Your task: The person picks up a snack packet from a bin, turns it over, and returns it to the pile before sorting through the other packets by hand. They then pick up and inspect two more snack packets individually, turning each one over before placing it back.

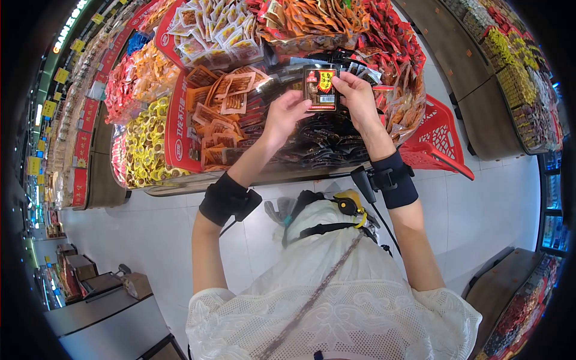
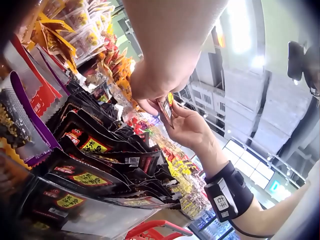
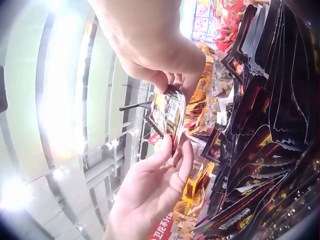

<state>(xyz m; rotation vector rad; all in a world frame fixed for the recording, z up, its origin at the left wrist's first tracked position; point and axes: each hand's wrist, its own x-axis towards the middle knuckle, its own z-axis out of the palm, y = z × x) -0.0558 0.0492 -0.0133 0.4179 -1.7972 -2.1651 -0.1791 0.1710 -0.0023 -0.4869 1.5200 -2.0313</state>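
Note:
A small black snack packet (image 1: 321, 88) with a yellow and red label and a barcode is held up in front of the body, over the display bin. My left hand (image 1: 283, 116) pinches its lower left edge, thumb in front and fingers behind. The upper right corner is pinched by my right hand (image 1: 360, 99). In the right wrist view the packet (image 3: 172, 112) is seen at a slant between both hands. Just below lie many similar black packets (image 1: 327, 141), standing in tight rows in the bin.
Around the black packets are orange-brown snack packs (image 1: 237, 90), white packs (image 1: 222, 27) and yellow-wrapped snacks (image 1: 147, 144). A red shopping basket (image 1: 435, 135) stands right of the bin. Shelves line both sides, and a grey counter (image 1: 114, 318) is at the lower left.

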